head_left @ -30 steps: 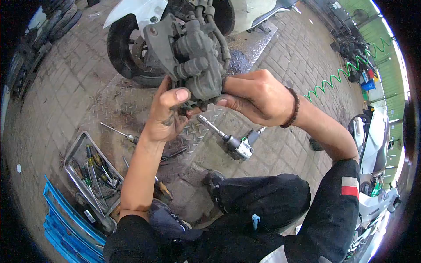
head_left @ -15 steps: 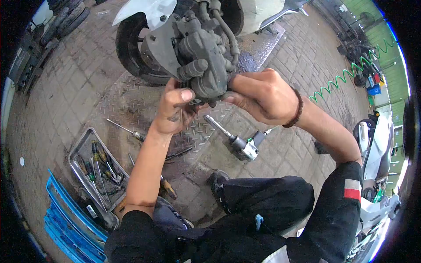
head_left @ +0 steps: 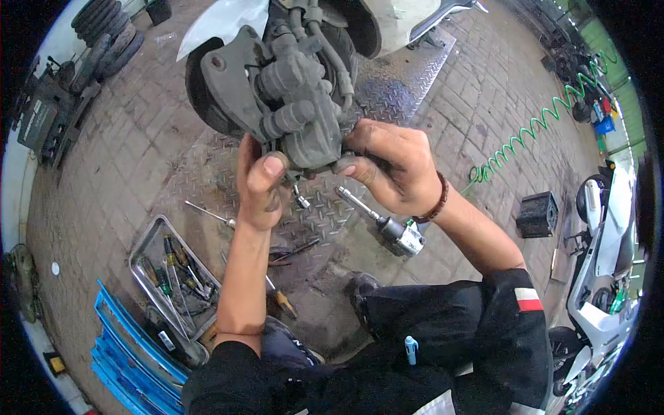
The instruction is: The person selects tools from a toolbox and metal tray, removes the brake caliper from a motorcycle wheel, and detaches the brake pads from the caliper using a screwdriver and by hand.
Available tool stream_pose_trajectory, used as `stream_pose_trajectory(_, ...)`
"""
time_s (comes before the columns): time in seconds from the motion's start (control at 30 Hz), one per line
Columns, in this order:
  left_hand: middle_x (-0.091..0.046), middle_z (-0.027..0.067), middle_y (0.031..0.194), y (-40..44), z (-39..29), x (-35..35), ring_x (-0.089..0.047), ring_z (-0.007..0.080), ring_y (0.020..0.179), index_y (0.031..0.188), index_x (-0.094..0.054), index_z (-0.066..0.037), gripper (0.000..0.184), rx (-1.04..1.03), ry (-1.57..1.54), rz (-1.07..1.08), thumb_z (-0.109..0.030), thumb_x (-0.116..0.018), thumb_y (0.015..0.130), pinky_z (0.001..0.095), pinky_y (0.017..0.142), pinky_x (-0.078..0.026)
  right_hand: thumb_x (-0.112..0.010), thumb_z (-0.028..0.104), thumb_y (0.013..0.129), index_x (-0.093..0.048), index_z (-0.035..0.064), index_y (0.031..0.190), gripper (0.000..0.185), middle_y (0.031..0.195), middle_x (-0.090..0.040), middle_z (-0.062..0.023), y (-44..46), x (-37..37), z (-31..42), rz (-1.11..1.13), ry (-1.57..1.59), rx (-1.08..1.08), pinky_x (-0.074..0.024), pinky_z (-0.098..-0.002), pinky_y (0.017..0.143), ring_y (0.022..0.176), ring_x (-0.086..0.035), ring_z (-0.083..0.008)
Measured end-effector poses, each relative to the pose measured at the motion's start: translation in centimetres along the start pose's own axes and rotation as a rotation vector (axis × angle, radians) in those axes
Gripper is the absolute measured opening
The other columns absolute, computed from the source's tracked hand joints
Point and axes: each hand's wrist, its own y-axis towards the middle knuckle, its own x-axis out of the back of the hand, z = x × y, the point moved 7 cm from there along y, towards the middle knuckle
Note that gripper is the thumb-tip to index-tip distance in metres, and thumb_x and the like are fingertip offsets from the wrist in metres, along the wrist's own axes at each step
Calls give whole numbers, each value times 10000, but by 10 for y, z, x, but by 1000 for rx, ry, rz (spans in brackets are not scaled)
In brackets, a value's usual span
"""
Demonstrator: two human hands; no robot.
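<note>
A dusty grey brake caliper (head_left: 315,135) hangs in front of me by its hoses, beside the scooter's wheel and a grey bracket plate (head_left: 228,76). My left hand (head_left: 261,187) is closed on its lower left end, thumb on top and the other fingers partly hidden beneath. At the lower right edge, my right hand (head_left: 398,169) pinches the caliper between thumb and curled fingers. Under the hands, a small shiny socket (head_left: 303,200) shows against the tread plate. An impact wrench (head_left: 403,238) with a long extension lies on the ground below my right hand.
Screwdrivers and pliers fill a metal tray (head_left: 140,259) at left, near blue plastic panels (head_left: 121,353). A screwdriver (head_left: 283,301) lies by my knee. A green coiled air hose (head_left: 526,131) and a black crate (head_left: 538,214) are at right. Tyres (head_left: 104,28) stack at back left.
The caliper and both hands have shifted left and slightly down in view, as has the wheel. More of the bracket plate shows now, and the socket has come into sight. Both hands keep their hold.
</note>
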Motion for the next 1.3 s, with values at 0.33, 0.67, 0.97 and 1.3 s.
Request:
stream_pose_trajectory(0.33,-505,198,1302,5,-9,-10,-558,305,1155,1307,-429,69,738,-12,26,55,-322,-658,724,435,990,-467,-688,135,782,-545,52,886,196,765,-528,-89,16,26,12,102,-242,250,-477,-384,488,595,-584,-297)
stream_pose_trajectory(0.67,-587,140,1138,10,-14,-19,-623,242,870,1288,-451,5,727,89,125,-43,-461,-601,751,342,721,-545,-688,156,811,-588,38,895,176,811,-596,-125,15,33,5,30,-56,167,-481,-386,542,659,-590,-340)
stream_pose_trajectory(0.97,-627,116,1089,-2,1,3,-644,256,812,1220,-527,-17,705,252,68,-133,-598,-459,826,406,767,-545,-572,193,816,-523,51,989,229,705,-472,9,-34,4,-69,-89,1277,-982,-280,-195,468,529,-348,-57)
stream_pose_trajectory(1.3,-571,174,1241,-3,17,-34,-630,323,978,1358,-429,-4,717,236,-526,76,-553,-395,899,457,806,-534,-499,162,914,-437,-86,1185,373,683,-321,8,8,131,-8,-361,1225,-289,-213,-230,415,516,-263,-71)
